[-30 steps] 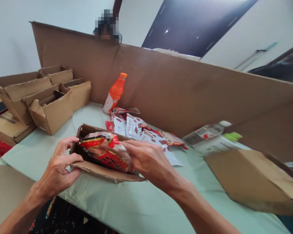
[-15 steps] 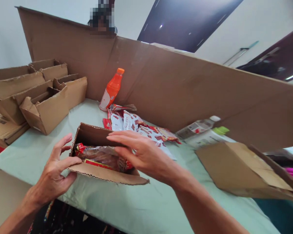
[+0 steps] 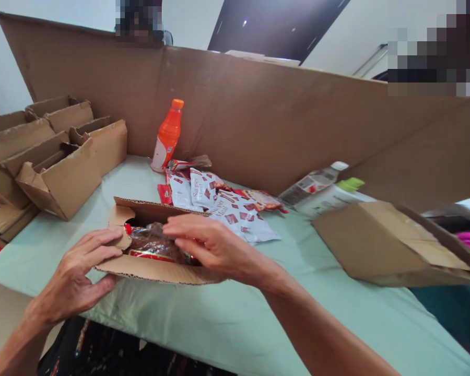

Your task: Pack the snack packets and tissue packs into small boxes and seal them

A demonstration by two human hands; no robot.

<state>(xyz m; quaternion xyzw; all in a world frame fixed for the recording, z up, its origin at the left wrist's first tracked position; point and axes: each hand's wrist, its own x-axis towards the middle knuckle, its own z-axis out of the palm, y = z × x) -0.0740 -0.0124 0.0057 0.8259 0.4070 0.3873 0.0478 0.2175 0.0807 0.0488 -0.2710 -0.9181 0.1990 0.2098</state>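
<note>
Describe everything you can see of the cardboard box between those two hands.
The box looks like brown corrugated cardboard with rough-cut edges. It is open-topped, its long near side leaning outward, and appears to sit on the pale green cloth. Inside lies a clear packet with red print. The left hand touches the left end flap; the right hand hides the right end, so contact there is unclear.
</note>
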